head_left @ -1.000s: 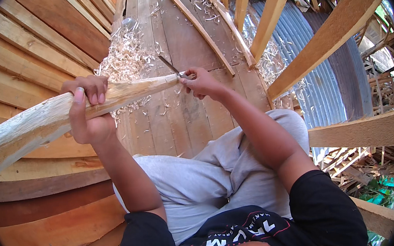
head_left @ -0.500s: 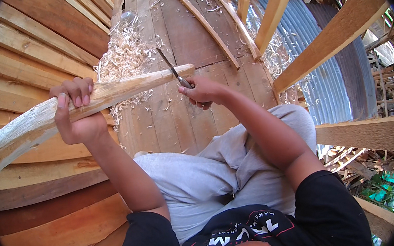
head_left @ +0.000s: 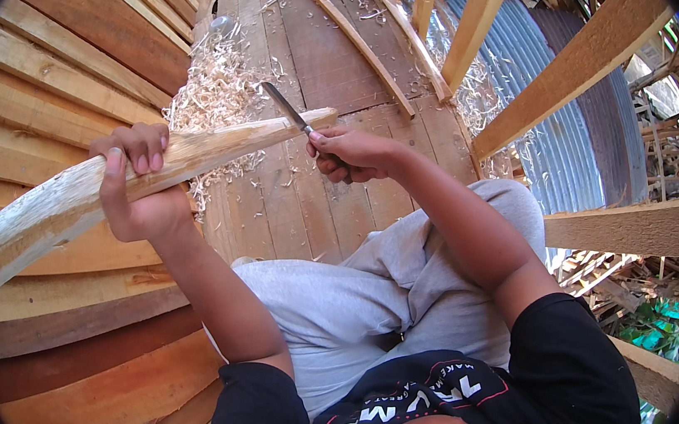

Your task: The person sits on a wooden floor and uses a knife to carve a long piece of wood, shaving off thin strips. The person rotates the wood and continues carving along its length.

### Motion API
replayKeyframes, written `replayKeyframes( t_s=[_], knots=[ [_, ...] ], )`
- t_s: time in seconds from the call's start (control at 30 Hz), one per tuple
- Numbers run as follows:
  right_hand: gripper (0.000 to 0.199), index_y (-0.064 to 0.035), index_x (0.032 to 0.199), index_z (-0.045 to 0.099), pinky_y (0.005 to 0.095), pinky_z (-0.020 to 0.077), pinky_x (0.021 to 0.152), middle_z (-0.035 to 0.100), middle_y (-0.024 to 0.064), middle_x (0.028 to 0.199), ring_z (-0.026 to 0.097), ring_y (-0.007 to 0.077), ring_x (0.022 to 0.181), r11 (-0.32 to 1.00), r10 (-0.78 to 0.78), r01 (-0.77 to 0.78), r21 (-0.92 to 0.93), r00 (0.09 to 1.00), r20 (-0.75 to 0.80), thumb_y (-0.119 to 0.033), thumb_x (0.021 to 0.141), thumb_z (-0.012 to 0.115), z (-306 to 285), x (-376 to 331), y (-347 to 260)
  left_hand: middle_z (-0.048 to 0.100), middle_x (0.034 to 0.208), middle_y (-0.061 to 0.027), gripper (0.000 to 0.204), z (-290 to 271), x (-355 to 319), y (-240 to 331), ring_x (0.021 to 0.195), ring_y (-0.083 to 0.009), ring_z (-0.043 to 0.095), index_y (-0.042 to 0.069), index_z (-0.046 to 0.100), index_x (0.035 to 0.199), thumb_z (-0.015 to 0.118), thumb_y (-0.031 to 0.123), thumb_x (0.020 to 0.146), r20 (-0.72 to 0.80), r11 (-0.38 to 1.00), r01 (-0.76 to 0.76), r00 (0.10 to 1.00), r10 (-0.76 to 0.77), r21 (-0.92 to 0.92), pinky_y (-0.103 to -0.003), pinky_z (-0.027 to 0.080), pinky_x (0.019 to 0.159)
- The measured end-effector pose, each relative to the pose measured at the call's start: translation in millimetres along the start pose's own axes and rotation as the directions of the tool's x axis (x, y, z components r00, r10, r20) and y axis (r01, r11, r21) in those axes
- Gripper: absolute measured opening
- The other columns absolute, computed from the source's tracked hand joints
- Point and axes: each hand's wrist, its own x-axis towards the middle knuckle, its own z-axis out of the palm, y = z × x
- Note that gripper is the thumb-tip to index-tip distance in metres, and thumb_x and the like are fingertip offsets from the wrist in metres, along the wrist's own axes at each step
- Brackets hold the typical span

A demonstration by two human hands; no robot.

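On my feed's left I have flat tan wooden planks [head_left: 17, 98]; in front of them a long pale curved wooden pole [head_left: 223, 146] crosses above the brown plank floor [head_left: 331, 62], curly cream wood shavings [head_left: 212, 88] lying beyond it. Grey corrugated metal sheeting [head_left: 540, 97] lies right.

Right hand [head_left: 352, 151] seemingly clenched

Daylight, bright, strongest at right; glare whitens the corrugated sheet [head_left: 560, 162]. Curved timber [head_left: 223, 146]: in focus. Fisheye: boards [head_left: 23, 156] at left bend; black vignette darkens all corners.
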Motion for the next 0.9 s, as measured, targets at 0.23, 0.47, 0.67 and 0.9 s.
replayKeyframes(
  t_s=[0.23,0.47,0.67,0.9],
  knots=[
    [0.043,-0.0105,0.102,0.044,0.017,0.0303,0.027,0.046,0.0031,0.073,0.046,0.01,0.054,0.964,-0.154,0.088,0.252,0.954,0.258,-0.046,0.103,0.021,9,-13,-3,0.033,0.065,-0.0002,0.021,-3,2,1,0.062,-0.0122,0.036,0.014,0.036,0.072,0.053,0.022,0.08,-0.036,1.0,0.009,0.999,-0.009,0.004,-0.031,0.032,0.07],
    [0.045,-0.0108,0.105,0.046,0.0209,0.0343,0.036,0.05,0.0031,0.07,0.052,0.0126,0.054,0.982,-0.096,0.063,0.178,0.979,0.182,-0.045,0.103,0.018,1,1,10,0.034,0.065,-0.0003,0.021,-9,3,2,0.063,-0.0125,0.036,0.014,0.036,0.072,0.053,0.021,0.08,-0.117,1.0,0.016,0.993,-0.014,0.017,-0.031,0.032,0.07],
    [0.043,-0.0104,0.102,0.047,0.0253,0.0322,0.038,0.043,-0.0023,0.054,0.046,0.012,0.042,0.991,-0.133,0.132,-0.027,0.991,-0.027,-0.042,0.104,0.019,-8,10,17,0.035,0.064,-0.0007,0.02,-11,5,2,0.062,-0.0129,0.036,0.013,0.037,0.072,0.054,0.021,0.08,-0.145,1.0,0.01,0.989,-0.009,0.005,-0.032,0.033,0.07],
    [0.039,-0.0096,0.095,0.048,0.0253,0.0315,0.039,0.036,-0.0028,0.055,0.035,0.0099,0.041,0.989,-0.101,0.076,-0.126,0.974,-0.203,-0.041,0.104,0.028,6,7,11,0.035,0.064,-0.0001,0.019,-15,5,2,0.062,-0.0124,0.036,0.014,0.038,0.072,0.055,0.021,0.079,-0.181,1.0,0.016,0.983,-0.015,0.006,-0.031,0.033,0.07]
  ],
)
